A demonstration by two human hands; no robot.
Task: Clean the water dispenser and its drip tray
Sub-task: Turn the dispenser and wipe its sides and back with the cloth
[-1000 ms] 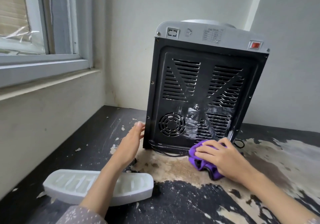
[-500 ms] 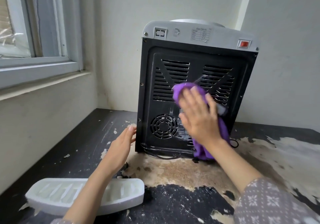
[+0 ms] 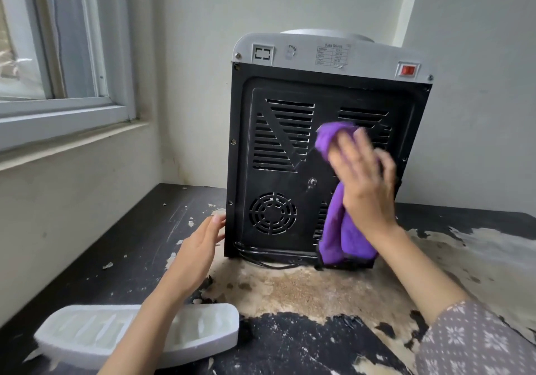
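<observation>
Standing at the middle of the frame on the table (image 3: 290, 345), the water dispenser (image 3: 290, 177) looks heavy and stiff. Its back is rubbed with a soft purple cloth (image 3: 339, 229), pressed flat under the right hand (image 3: 362, 177), fingers spread. Its lower edge is touched by the left hand (image 3: 200, 250), fingers straight and together. At lower left the drip tray (image 3: 203, 334) is seen; it looks light and could be taken by its rim.

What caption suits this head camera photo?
Right hand wipes the dispenser back with a purple cloth; left hand steadies it.
</observation>
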